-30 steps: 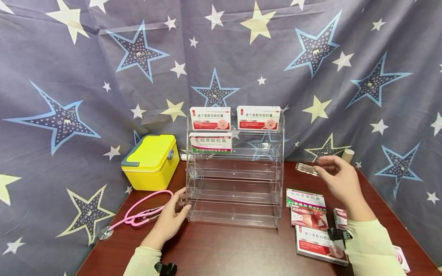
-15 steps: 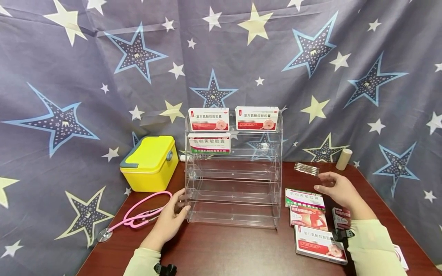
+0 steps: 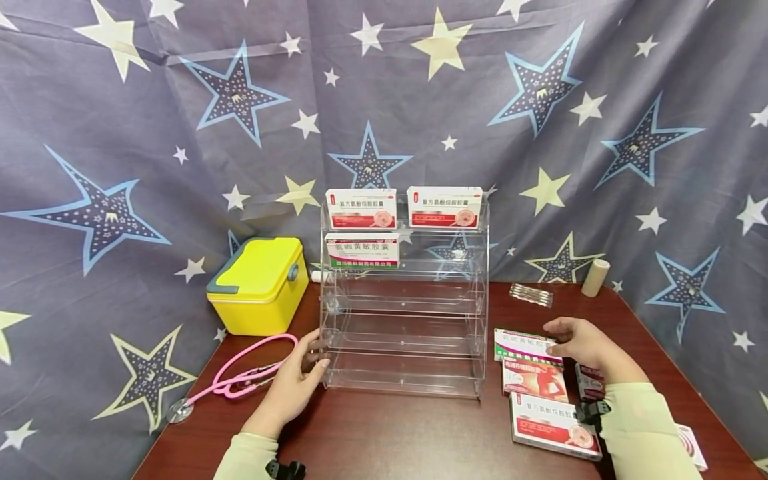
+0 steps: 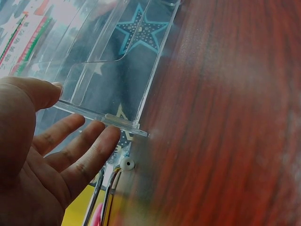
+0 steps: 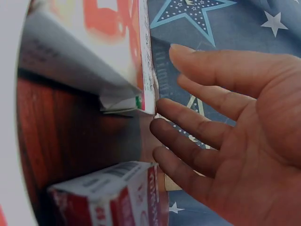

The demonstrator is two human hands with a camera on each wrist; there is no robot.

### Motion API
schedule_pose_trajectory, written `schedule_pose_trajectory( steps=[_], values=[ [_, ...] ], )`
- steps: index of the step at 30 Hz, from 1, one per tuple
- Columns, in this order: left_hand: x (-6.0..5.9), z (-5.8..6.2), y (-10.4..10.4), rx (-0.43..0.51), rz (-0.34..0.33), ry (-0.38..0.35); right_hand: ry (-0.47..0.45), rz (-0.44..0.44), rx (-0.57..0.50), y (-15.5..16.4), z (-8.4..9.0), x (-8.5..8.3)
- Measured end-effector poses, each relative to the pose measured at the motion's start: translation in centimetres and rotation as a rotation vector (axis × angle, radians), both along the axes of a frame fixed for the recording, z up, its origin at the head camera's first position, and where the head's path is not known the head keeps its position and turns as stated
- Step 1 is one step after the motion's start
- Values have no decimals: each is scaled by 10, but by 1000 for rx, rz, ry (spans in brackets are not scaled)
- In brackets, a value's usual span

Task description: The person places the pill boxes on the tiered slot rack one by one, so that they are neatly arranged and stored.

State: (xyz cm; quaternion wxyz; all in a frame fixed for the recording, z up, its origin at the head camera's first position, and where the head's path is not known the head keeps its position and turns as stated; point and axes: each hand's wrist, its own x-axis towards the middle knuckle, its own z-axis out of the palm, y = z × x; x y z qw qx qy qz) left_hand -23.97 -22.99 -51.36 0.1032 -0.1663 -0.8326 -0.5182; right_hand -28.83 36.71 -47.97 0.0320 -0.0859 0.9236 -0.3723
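In the head view, my left hand (image 3: 294, 385) is at the lower left side of a clear acrylic display rack (image 3: 403, 343). Its thumb lies over the front edge of the side panel and the fingers are on the outer face, lightly pinching it. My right hand (image 3: 585, 345) reaches over the far end of a white, green and purple medicine box (image 3: 522, 343); in the right wrist view its spread fingers (image 5: 188, 136) hold nothing. Nearer me lie a red medicine box (image 3: 534, 379) and a white-and-red medicine box (image 3: 549, 423). A small box (image 3: 588, 380) is partly hidden by the right hand.
Several shelves step up the rack; two white-and-red boxes (image 3: 444, 208) stand on top, one green-edged box (image 3: 362, 252) below. A yellow case (image 3: 258, 287) and pink stethoscope (image 3: 225, 380) are left. A clear packet (image 3: 531, 295) and pale roll (image 3: 596, 278) lie back right.
My right hand has drawn back from the clear packet, which stays on the table, and come nearer me to the green-edged box. The left hand stays on the rack.
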Motion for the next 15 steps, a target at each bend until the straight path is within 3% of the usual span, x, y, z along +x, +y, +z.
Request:
schedule_pose_trajectory(
  steps=[15],
  values=[
    [-1, -2, -1, -2, -9, 15, -74, 23, 27, 2, -3, -1]
  ],
)
